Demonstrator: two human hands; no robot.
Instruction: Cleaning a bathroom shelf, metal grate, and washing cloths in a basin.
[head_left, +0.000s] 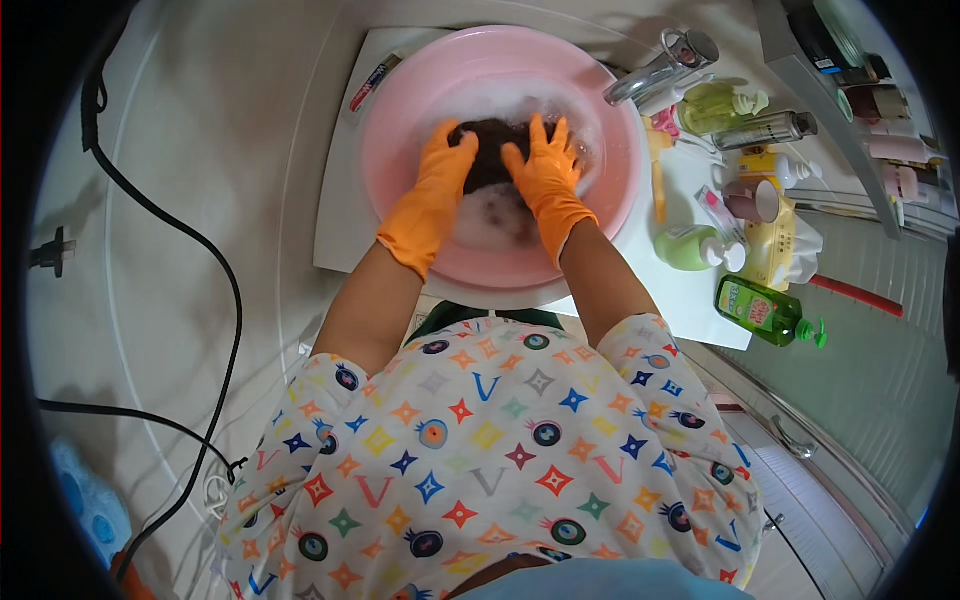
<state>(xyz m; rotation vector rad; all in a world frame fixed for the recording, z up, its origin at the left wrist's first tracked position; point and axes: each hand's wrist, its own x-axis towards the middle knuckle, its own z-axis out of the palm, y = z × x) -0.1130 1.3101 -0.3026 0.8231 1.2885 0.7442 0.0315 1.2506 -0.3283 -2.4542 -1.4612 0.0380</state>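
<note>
A pink plastic basin (390, 187) of foamy water stands before me, with a soaked dark cloth (491, 161) in it. Both my hands wear orange rubber gloves. At the cloth's left side, my left hand (444, 169) has its thumb and fingers closed on the fabric; some of the fingertips are hidden. My right hand (549, 165) lies on the cloth's right side with its fingers spread, the tips partly in suds (589, 142). White foam (480, 217) covers the near part of the water, and a dark patch shows through it.
A chrome faucet (660, 67) leans over the basin's right rim. Along the white counter (675, 300) stand pump bottles, a cup (752, 200), a tissue pack (771, 244) and a green detergent bottle (769, 309). A toothpaste box (375, 82) lies at left. Black cable (225, 277) hangs along the left wall.
</note>
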